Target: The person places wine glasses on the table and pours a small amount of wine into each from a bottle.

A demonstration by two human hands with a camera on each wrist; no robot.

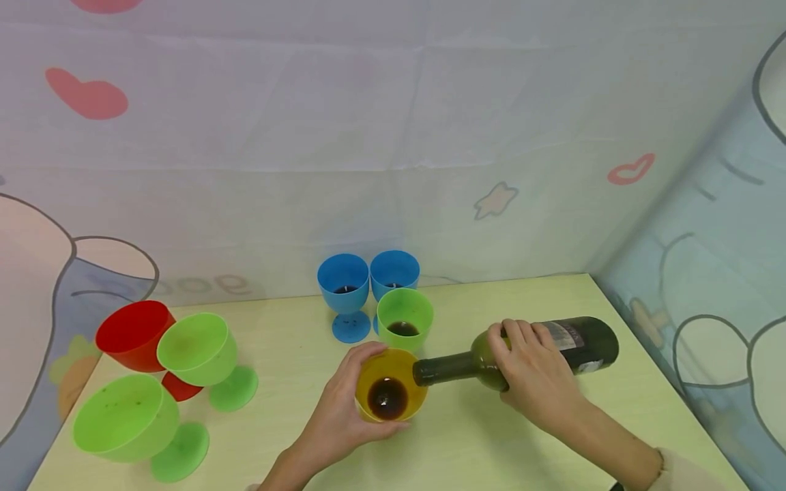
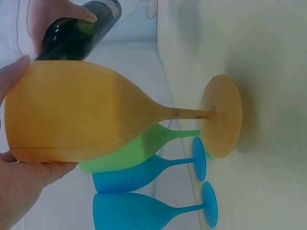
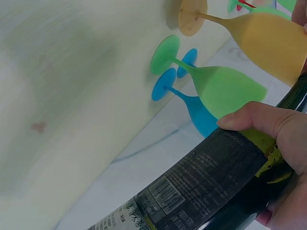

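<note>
A green goblet (image 1: 125, 419) stood nearest me, well left of the yellow goblet (image 1: 391, 368), no dark liquid showing in it. Behind it, likewise well left of the yellow goblet, a red goblet (image 1: 132, 334) and a second green goblet (image 1: 196, 351) stood close together, set aside, I supposed, to leave elbow room. Just left of the yellow goblet came the left hand (image 1: 338, 412), fingers and thumb curled round its bowl, probably to steady it; whether its foot touched the table I couldn't tell. Behind the yellow goblet stood two blue goblets (image 1: 345, 269), with a third green goblet (image 1: 405, 310) before the right one, each holding some dark liquid, as the yellow one did; they seemed grouped there out of the way. Right of the yellow goblet, the bottle (image 1: 485, 365) slanted on its side, mouth at the rim, presumably so any drip would land inside; I saw no stream. The right hand (image 1: 540, 378) was clamped round its body, likely for control over the tilt.
</note>
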